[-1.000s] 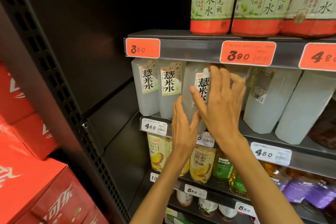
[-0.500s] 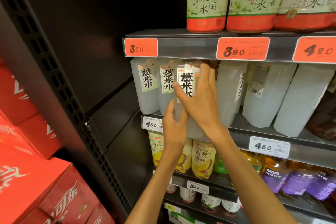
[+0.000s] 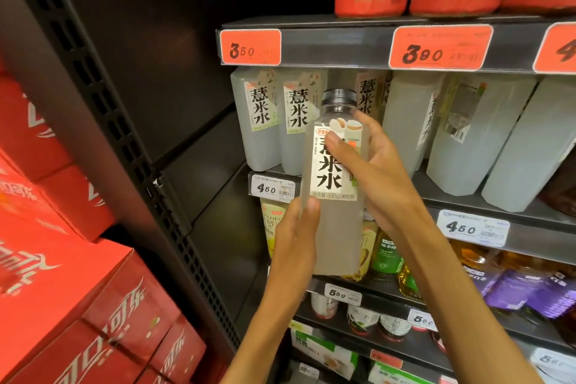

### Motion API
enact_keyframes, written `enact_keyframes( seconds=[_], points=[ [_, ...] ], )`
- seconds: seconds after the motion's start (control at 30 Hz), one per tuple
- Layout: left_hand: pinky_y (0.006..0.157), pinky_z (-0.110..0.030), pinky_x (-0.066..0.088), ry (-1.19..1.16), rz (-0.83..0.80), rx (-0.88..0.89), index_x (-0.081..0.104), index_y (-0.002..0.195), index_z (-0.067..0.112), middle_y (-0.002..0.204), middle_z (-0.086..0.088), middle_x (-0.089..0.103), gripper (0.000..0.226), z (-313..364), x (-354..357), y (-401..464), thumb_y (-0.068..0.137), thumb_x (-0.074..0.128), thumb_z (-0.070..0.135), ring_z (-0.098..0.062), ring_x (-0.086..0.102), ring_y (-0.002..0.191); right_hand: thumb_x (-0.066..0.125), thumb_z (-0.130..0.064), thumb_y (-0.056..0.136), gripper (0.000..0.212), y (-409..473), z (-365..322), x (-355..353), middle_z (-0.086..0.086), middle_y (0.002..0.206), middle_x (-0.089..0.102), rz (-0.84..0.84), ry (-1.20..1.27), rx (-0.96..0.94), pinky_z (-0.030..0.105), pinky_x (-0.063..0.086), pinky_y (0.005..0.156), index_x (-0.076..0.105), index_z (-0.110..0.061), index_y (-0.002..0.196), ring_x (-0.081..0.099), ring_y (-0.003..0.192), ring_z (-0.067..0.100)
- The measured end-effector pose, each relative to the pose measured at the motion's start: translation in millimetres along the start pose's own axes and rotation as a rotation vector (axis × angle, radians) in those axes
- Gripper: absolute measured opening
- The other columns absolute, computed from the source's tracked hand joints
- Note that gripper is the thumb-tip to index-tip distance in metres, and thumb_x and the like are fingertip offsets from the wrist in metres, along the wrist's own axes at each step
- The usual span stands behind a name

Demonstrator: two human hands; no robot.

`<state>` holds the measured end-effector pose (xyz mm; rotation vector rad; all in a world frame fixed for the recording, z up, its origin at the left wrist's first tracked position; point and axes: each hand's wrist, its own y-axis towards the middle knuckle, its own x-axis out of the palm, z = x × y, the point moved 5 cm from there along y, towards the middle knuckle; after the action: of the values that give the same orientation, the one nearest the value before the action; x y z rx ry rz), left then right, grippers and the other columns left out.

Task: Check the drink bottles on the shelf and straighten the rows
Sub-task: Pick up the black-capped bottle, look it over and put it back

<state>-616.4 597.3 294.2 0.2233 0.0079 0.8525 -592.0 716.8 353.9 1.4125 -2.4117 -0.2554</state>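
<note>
In the head view, the bottle [image 3: 335, 196] stands upright in front of the shelf [image 3: 343, 47], clear of the row. The right hand [image 3: 377, 178] grips its label, thumb in front, fingers curled behind. The left hand [image 3: 296, 243] holds its lower part, thumb on the near face, fingers hidden behind.

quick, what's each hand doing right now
Left hand: grips the lower part of the pale drink bottle.
Right hand: grips the same bottle at its label.

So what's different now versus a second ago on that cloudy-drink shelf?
The cloudy bottle has come off its row, out toward the camera; its black cap now shows. The right hand grips its upper part, the left hand its lower edge. The neighbouring bottles and price tags stayed put.
</note>
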Motion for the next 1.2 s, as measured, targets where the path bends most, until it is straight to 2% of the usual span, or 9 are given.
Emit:
enact_keyframes(
  seconds=[0.17, 0.33, 0.47, 0.63, 0.8, 0.9, 0.97, 1.07, 1.2],
  points=[
    [0.071, -0.026, 0.058, -0.034, -0.018, -0.087, 0.066, 0.103, 0.037, 0.102, 0.003, 0.073, 0.047, -0.8, -8.7, -8.3, 0.078, 0.040, 0.067, -0.014, 0.070, 0.092, 0.056, -0.046, 0.081, 0.053, 4.6, 4.1, -9.2, 0.009, 0.115, 0.070, 0.026, 0.160, 0.121, 0.040, 0.051, 0.095, 0.057, -0.015, 0.125, 0.065, 0.111, 0.025],
    [0.078, -0.041, 0.059, -0.074, -0.052, -0.193, 0.067, 0.105, 0.039, 0.104, -0.001, 0.073, 0.059, -18.2, -7.2, -26.6, 0.070, 0.045, 0.081, -0.019, 0.071, 0.093, 0.055, -0.040, 0.081, 0.039, 11.7, 7.6, 1.2, 0.012, 0.100, 0.073, -0.065, 0.279, 0.198, 0.035, 0.057, 0.080, 0.065, -0.011, 0.105, 0.068, 0.095, 0.028],
    [0.077, -0.022, 0.053, -0.084, -0.085, -0.311, 0.056, 0.118, 0.045, 0.111, 0.011, 0.069, 0.065, -28.4, -12.6, -28.4, 0.067, 0.039, 0.082, -0.005, 0.067, 0.099, 0.059, -0.038, 0.079, 0.038, 6.3, 5.9, 0.6, 0.007, 0.087, 0.075, -0.032, 0.177, 0.145, 0.030, 0.057, 0.070, 0.063, -0.007, 0.101, 0.070, 0.078, 0.019],
    [0.058, -0.007, 0.050, -0.050, -0.091, -0.285, 0.058, 0.103, 0.050, 0.090, 0.029, 0.071, 0.052, -25.2, -19.4, -24.5, 0.067, 0.030, 0.075, 0.011, 0.066, 0.084, 0.062, -0.039, 0.083, 0.040, 4.1, -1.3, 5.7, 0.007, 0.098, 0.074, -0.049, 0.138, 0.092, 0.032, 0.055, 0.082, 0.063, -0.011, 0.111, 0.070, 0.088, 0.016],
    [0.068, -0.029, 0.057, -0.142, -0.142, -0.250, 0.060, 0.119, 0.031, 0.097, -0.003, 0.073, 0.053, -24.1, -15.8, -29.1, 0.091, 0.031, 0.065, -0.019, 0.071, 0.085, 0.052, -0.044, 0.087, 0.042, 5.6, 6.2, 16.7, 0.012, 0.093, 0.073, -0.166, 0.461, 0.244, 0.041, 0.057, 0.086, 0.063, -0.009, 0.107, 0.069, 0.097, 0.028],
    [0.066, -0.034, 0.056, -0.186, -0.192, -0.302, 0.062, 0.116, 0.025, 0.093, -0.009, 0.070, 0.050, -24.3, -9.6, -31.1, 0.100, 0.024, 0.054, -0.023, 0.070, 0.079, 0.054, -0.045, 0.088, 0.037, 4.8, 6.6, 22.4, 0.007, 0.077, 0.069, -0.185, 0.520, 0.242, 0.035, 0.055, 0.075, 0.063, -0.010, 0.096, 0.067, 0.079, 0.022],
    [0.073, -0.037, 0.058, -0.169, -0.200, -0.328, 0.063, 0.117, 0.027, 0.100, -0.010, 0.071, 0.054, -27.1, -10.1, -32.1, 0.098, 0.023, 0.058, -0.026, 0.071, 0.089, 0.052, -0.043, 0.092, 0.034, 3.6, 4.9, 21.7, 0.006, 0.071, 0.065, -0.172, 0.490, 0.222, 0.031, 0.052, 0.070, 0.061, -0.010, 0.091, 0.060, 0.070, 0.018],
    [0.103, -0.047, 0.045, -0.153, -0.177, -0.340, 0.053, 0.132, 0.032, 0.124, -0.004, 0.065, 0.071, -27.9, -17.8, -39.0, 0.086, 0.025, 0.078, -0.021, 0.062, 0.115, 0.056, -0.041, 0.092, 0.029, 3.1, -2.7, 11.0, 0.004, 0.073, 0.068, -0.046, 0.295, 0.146, 0.029, 0.052, 0.063, 0.063, -0.013, 0.088, 0.063, 0.066, 0.015],
    [0.099, -0.058, 0.045, -0.107, -0.269, -0.322, 0.049, 0.137, 0.028, 0.123, -0.012, 0.062, 0.094, -20.3, -8.8, -45.8, 0.063, 0.054, 0.087, -0.029, 0.061, 0.110, 0.056, -0.044, 0.093, 0.027, 5.8, -16.4, 3.7, 0.000, 0.080, 0.074, 0.036, 0.069, 0.102, 0.027, 0.055, 0.072, 0.066, -0.019, 0.089, 0.069, 0.076, 0.011]
  ],
)
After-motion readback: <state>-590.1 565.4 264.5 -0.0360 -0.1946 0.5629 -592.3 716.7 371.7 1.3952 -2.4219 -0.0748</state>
